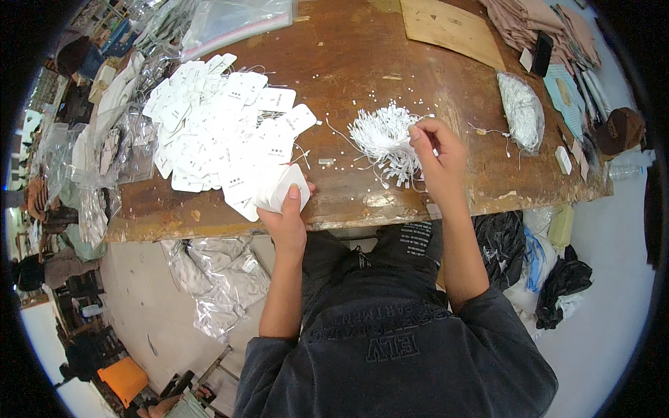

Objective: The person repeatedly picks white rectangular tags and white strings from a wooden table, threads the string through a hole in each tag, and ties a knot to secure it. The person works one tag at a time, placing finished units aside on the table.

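Observation:
A stack of white card hang tags (279, 189) is gripped in my left hand (288, 217), the thumb lying across the top card. My right hand (441, 154) is at the right side of a bundle of white tag strings (384, 138), thumb and forefinger pinched together. Whether a string is between those fingertips is too small to tell. Left of the bundle, a large heap of white hang tags (209, 125) with strings spreads over the wooden table (339, 52), close beside the stack in my left hand.
Tiny white bits dot the wood around the strings. A plastic bag of white strings (520, 112) lies to the right, near a small white block (563, 160). Farther back are a thin wooden board (452, 28), a clear plastic bag (238, 26), folded pink cloth (538, 21) and a black phone (542, 54).

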Available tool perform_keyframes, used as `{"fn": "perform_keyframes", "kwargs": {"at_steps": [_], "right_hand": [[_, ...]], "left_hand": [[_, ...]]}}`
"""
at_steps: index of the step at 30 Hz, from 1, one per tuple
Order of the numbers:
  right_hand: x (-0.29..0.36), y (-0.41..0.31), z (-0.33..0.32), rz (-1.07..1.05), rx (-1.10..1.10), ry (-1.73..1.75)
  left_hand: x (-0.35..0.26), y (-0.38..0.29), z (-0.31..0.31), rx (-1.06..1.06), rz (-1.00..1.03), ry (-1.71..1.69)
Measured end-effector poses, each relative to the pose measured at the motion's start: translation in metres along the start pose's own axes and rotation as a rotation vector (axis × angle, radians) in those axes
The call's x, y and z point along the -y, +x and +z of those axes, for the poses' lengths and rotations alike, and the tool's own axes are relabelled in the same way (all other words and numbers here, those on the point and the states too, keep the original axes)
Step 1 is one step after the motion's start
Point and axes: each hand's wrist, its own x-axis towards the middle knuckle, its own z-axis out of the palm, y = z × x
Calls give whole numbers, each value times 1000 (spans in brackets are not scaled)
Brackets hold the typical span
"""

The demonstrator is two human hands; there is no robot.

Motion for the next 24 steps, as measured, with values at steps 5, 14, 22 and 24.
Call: {"fn": "perform_keyframes", "kwargs": {"at_steps": [5,14,22,24], "right_hand": [[-4,-1,3,36,160,57],[-21,7,-18,-13,208,-459],[-8,13,-1,-143,93,-361],[-1,11,-7,-119,52,-351]], "left_hand": [[1,0,-1,6,-9,1],[2,1,0,17,-8,-18],[1,0,-2,33,-4,-44],[0,-1,-2,43,-9,-54]]}}
